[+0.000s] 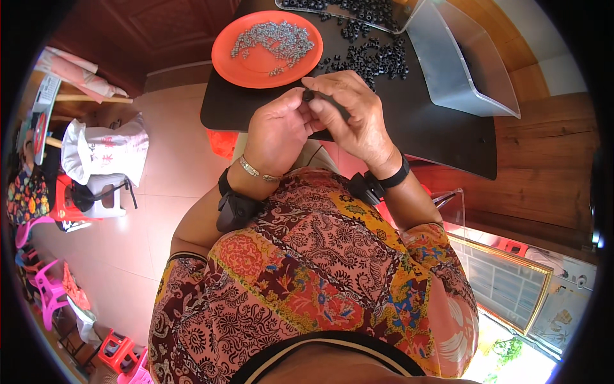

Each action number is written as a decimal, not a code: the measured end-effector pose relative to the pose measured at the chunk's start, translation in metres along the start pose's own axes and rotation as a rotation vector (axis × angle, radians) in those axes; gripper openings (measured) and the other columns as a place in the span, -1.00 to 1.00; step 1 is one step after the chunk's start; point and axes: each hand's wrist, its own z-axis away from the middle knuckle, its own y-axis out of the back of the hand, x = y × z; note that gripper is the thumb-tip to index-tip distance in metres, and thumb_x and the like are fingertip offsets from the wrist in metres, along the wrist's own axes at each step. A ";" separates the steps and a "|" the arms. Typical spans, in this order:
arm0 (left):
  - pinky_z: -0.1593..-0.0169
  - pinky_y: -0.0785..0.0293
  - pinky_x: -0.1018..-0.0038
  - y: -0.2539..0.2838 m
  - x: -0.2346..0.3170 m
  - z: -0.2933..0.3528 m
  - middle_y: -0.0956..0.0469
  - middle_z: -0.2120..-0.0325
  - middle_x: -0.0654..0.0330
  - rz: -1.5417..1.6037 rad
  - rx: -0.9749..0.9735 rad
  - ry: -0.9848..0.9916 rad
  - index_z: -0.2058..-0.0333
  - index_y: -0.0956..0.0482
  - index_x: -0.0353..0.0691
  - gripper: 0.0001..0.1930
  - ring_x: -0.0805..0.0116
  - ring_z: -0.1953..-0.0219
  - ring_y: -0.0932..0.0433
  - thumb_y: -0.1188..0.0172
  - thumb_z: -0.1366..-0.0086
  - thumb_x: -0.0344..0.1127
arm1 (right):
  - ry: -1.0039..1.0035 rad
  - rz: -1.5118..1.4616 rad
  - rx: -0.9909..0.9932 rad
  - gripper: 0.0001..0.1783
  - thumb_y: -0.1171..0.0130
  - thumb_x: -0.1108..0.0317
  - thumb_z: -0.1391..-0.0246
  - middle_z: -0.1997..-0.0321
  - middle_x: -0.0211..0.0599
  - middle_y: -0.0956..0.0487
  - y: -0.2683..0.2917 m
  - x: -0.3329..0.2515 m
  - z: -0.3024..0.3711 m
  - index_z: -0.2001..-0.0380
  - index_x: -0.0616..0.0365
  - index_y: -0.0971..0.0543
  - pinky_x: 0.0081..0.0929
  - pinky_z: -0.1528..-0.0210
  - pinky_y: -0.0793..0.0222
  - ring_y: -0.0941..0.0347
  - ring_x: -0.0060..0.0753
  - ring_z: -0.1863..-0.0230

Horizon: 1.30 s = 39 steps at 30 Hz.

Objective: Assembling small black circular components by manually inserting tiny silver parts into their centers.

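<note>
Over the table's near edge my two hands meet at the fingertips. A small black part (308,95) is pinched there; it looks like plastic, but its exact kind is too small to tell. My left hand (276,134) is closed on it with thumb and fingers. My right hand (358,118) closes in from the other side, its thumb and forefinger curled at the same part; whether it holds a second piece is hidden. Just beyond lies an orange plate (224,67) with many tiny silver metal pieces (281,41). Loose black parts (377,61) are heaped right of the plate.
The dark table (448,137) carries a clear tray (320,8) of black parts at the back and a grey open bin (441,64) at the right. Left on the tiled floor, a white sack (105,150) rests on a stool. Red stools (115,349) stand lower left.
</note>
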 end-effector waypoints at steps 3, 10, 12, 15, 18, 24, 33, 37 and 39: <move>0.03 -0.32 0.38 0.000 0.000 0.001 -0.49 0.22 0.25 -0.074 -0.002 0.000 0.15 -0.44 -0.20 -0.74 0.39 0.16 -0.46 0.09 -0.34 -0.18 | -0.104 -0.182 -0.021 -0.84 -0.20 0.48 -0.07 0.25 -0.22 -0.60 0.003 0.001 -0.001 0.25 0.22 -0.62 -0.43 0.11 -0.42 -0.50 -0.31 0.17; 0.06 -0.33 0.43 0.010 0.000 0.000 -0.51 0.24 0.23 -0.110 -0.039 0.017 0.15 -0.44 -0.20 -0.74 0.40 0.17 -0.48 0.10 -0.33 -0.20 | -0.250 -0.329 -0.070 -0.86 -0.18 0.56 -0.06 0.28 -0.31 -0.58 0.004 0.000 -0.002 0.27 0.23 -0.61 -0.56 0.18 -0.44 -0.50 -0.46 0.23; 0.06 -0.33 0.43 0.010 0.000 0.001 -0.51 0.25 0.23 -0.117 -0.041 0.021 0.15 -0.44 -0.20 -0.74 0.40 0.18 -0.48 0.10 -0.33 -0.20 | -0.297 -0.347 -0.082 -0.88 -0.19 0.57 -0.06 0.28 -0.33 -0.57 0.006 -0.001 -0.002 0.29 0.26 -0.61 -0.59 0.20 -0.44 -0.50 -0.51 0.24; 0.07 -0.33 0.44 0.010 -0.001 0.001 -0.50 0.26 0.25 -0.121 -0.011 0.032 0.16 -0.44 -0.20 -0.75 0.40 0.18 -0.48 0.10 -0.34 -0.21 | -0.237 -0.278 -0.056 -0.83 -0.26 0.55 0.02 0.27 -0.31 -0.58 0.002 0.006 0.001 0.29 0.23 -0.61 -0.53 0.19 -0.46 -0.52 -0.43 0.24; -0.02 -0.32 0.39 0.015 -0.001 -0.001 -0.49 0.19 0.24 -0.112 -0.018 0.047 0.08 -0.40 -0.21 -0.69 0.40 0.12 -0.46 0.17 -0.38 -0.15 | 0.012 -0.043 -0.011 -0.68 -0.35 0.54 0.17 0.25 -0.27 -0.58 0.000 0.004 0.001 0.25 0.19 -0.59 -0.45 0.20 -0.47 -0.53 -0.30 0.25; -0.03 -0.33 0.32 -0.005 0.001 0.004 -0.47 0.20 0.20 -0.099 0.035 0.080 0.14 -0.42 -0.25 -0.72 0.36 0.14 -0.46 0.17 -0.35 -0.22 | 0.052 0.086 0.022 -0.61 -0.34 0.49 0.27 0.30 -0.25 -0.56 -0.008 0.004 0.007 0.25 0.15 -0.53 -0.35 0.22 -0.49 -0.51 -0.18 0.26; 0.03 -0.30 0.36 -0.003 -0.008 0.002 -0.49 0.23 0.17 -0.062 0.103 0.025 0.14 -0.43 -0.26 -0.72 0.35 0.18 -0.45 0.19 -0.35 -0.25 | 0.167 0.220 0.042 -0.65 -0.31 0.56 0.23 0.29 -0.22 -0.58 -0.012 0.006 0.011 0.27 0.19 -0.50 -0.39 0.28 -0.48 -0.52 -0.17 0.31; 0.05 -0.31 0.35 -0.003 -0.011 0.003 -0.51 0.24 0.16 -0.024 0.155 0.056 0.15 -0.43 -0.27 -0.71 0.35 0.19 -0.45 0.21 -0.36 -0.24 | 0.173 0.252 -0.015 -0.67 -0.30 0.53 0.22 0.32 -0.22 -0.57 -0.011 0.005 0.013 0.28 0.20 -0.50 -0.38 0.27 -0.49 -0.53 -0.17 0.32; 0.05 -0.31 0.35 -0.006 -0.012 0.003 -0.51 0.23 0.16 -0.015 0.182 0.065 0.15 -0.44 -0.27 -0.70 0.34 0.19 -0.45 0.21 -0.36 -0.23 | 0.175 0.268 -0.031 -0.68 -0.30 0.52 0.21 0.32 -0.22 -0.57 -0.010 0.005 0.013 0.29 0.21 -0.50 -0.38 0.27 -0.50 -0.53 -0.17 0.32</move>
